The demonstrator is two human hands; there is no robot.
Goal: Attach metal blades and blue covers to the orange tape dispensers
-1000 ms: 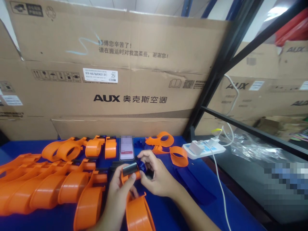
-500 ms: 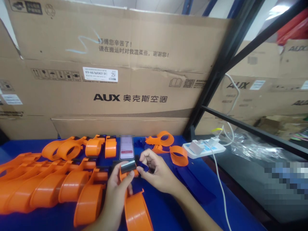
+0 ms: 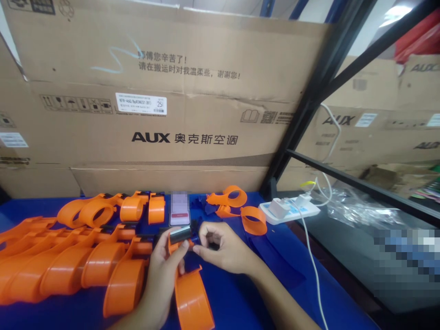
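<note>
In my left hand (image 3: 168, 259) is an orange tape dispenser (image 3: 194, 300), gripped at its head with the wide ring hanging down toward me. A dark, shiny roller-like bar (image 3: 180, 234) lies across that head, above my thumb. My right hand (image 3: 220, 247) is closed, thumb and curled fingers at a small dark blue plastic piece (image 3: 195, 239) on the right end of the head. The fingers partly hide this piece. How firmly it sits on the dispenser cannot be made out.
Rows of orange tape dispensers (image 3: 67, 270) lie to the left on the blue table surface (image 3: 237, 298). A phone (image 3: 179, 213) lies behind my hands. Loose orange rings (image 3: 253, 220) and a white power strip (image 3: 292, 210) with cables are at right. A large cardboard box (image 3: 185, 110) stands behind.
My right hand's fingers have curled in, and the blue piece has moved left, closer against the dispenser's head. The left hand keeps its hold. The view has shifted slightly.
</note>
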